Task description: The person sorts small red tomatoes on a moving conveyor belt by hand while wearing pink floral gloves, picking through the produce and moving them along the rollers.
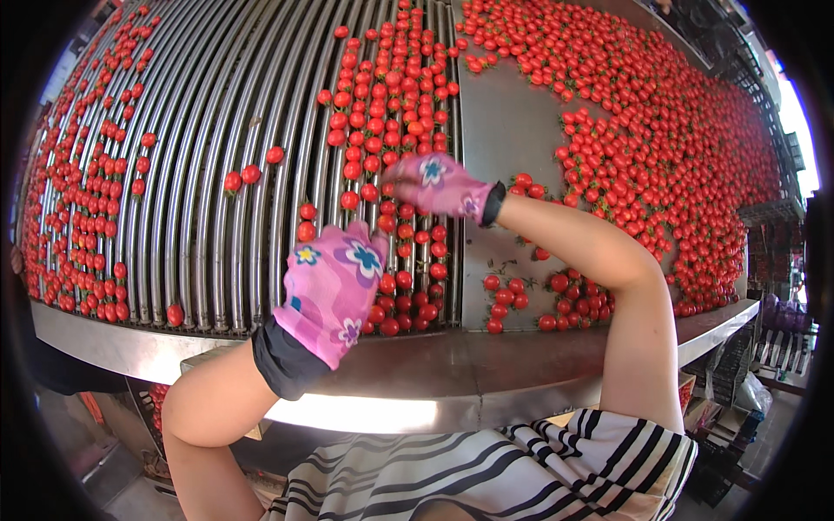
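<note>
Small red tomatoes point(374, 126) lie in rows on a conveyor of metal rollers point(215, 130). My left hand point(335, 280), in a pink flowered glove with a dark cuff, is over the rollers, its back towards me; whether its fingers hold anything is hidden. Above and to the right, my right hand point(436, 185), gloved alike and slightly blurred, reaches left over the tomatoes near the edge of the steel plate point(508, 124); its fingertips are too blurred to show whether they grip a tomato.
A large heap of tomatoes point(625, 156) covers much of the steel plate at the right. More tomatoes point(98, 202) are on the far left rollers. A metal ledge point(417, 365) runs along the near side. Dark plastic crates point(723, 371) stand at the lower right. Another person's hand point(17, 259) shows at the left rim.
</note>
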### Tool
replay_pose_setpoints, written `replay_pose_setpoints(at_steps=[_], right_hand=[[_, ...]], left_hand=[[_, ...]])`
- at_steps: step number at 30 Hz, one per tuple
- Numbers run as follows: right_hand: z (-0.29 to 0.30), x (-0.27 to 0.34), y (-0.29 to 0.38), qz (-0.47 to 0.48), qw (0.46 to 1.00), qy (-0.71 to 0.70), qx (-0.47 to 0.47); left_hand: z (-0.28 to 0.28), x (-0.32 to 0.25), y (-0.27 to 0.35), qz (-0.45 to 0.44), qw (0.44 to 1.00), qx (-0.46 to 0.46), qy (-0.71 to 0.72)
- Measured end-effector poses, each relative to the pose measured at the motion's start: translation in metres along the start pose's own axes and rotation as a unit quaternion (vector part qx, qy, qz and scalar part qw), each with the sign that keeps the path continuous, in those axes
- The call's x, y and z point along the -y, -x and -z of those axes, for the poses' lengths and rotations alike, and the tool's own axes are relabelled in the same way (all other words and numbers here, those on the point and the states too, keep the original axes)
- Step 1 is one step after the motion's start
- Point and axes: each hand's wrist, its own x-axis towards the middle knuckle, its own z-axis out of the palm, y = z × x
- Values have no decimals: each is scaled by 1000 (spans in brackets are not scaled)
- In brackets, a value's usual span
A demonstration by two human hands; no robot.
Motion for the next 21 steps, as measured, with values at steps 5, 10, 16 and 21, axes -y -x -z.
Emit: replay_pose_setpoints(at_steps=[5,10,16,21], right_hand=[[20,-83,-41,-44,949,256,-179],[18,-86,-63,-83,966,196,-145],[44,-48,-83,-163,942,257,-144],[34,-92,-140,3,878,434,-199]], left_hand=[[-10,-4,1,40,984,8,174],[-22,-1,-1,64,982,-2,176],[-12,-10,0,46,999,-1,28],[-17,-12,-2,96,972,37,209]])
